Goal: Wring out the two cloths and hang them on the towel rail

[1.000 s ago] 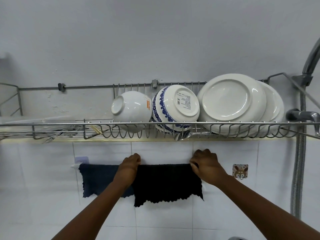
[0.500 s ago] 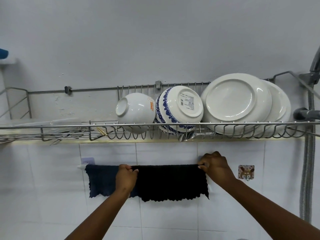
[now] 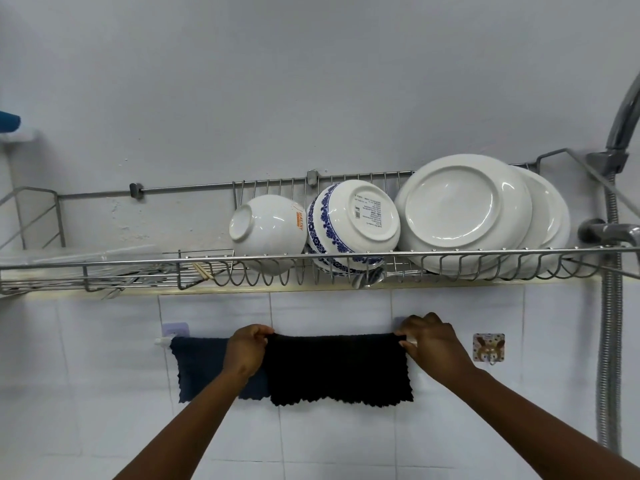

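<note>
I see both hands pinching the black cloth (image 3: 339,368) on the rail (image 3: 162,341), left hand (image 3: 246,349) and right hand (image 3: 431,341) at its top corners.

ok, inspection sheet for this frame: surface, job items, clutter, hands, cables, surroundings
Surface: white tiled wall; no worktop in view.
Job's things: black cloth draped over the towel rail; dark blue cloth hangs at its left, the black one overlapping its right edge.
Clutter: nothing seen around the rail.
Grippers: left hand pinches the black cloth's top left corner; right hand grips its top right corner.
Cables: none; a metal hose runs down at right.
Surroundings: wire dish rack above with white bowl, blue-patterned bowl, plates; adhesive hook.
</note>
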